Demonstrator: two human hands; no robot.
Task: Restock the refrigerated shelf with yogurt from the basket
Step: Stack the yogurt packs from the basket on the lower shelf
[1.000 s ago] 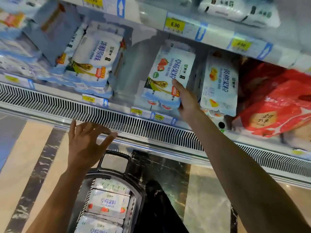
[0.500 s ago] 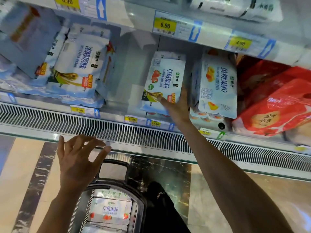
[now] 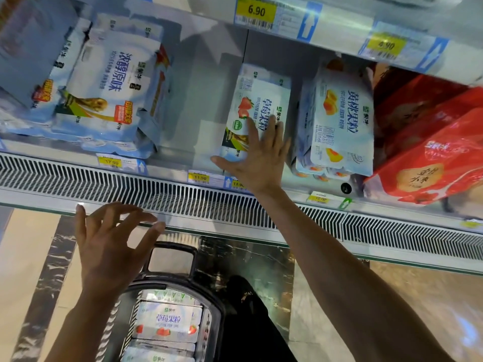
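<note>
The right hand (image 3: 257, 158) was extended into the refrigerated shelf (image 3: 177, 155). Its fingers were straight and spread, laid flat against the front face of the strawberry yogurt pack (image 3: 261, 97); the thumb pointed left along the pack's lower edge. Nothing was gripped. The pack stood upright, leaning slightly back, near the front edge of the shelf. To its left was a bare gap. Just beside it on the right stood the peach yogurt pack (image 3: 342, 121), and further right lay red packages (image 3: 431, 152). At the left end of the shelf, plain yogurt packs (image 3: 109, 92) leaned in a stack.

The left hand (image 3: 109, 246) was held nearer the person, over the floor and in front of the vent grille (image 3: 196, 202). Its fingers were spread and loosely bent, and it held nothing. It was just left of the basket handle (image 3: 171, 248), not touching it.

The basket (image 3: 217, 307) stood at the near edge of the view, below the left hand. It contained further strawberry yogurt packs (image 3: 167, 322), lying flat in a row.

Yellow price tags were fixed along the shelf edges: 6.90 (image 3: 255, 11) on the upper edge and 11.90 (image 3: 200, 177) on the lower.
</note>
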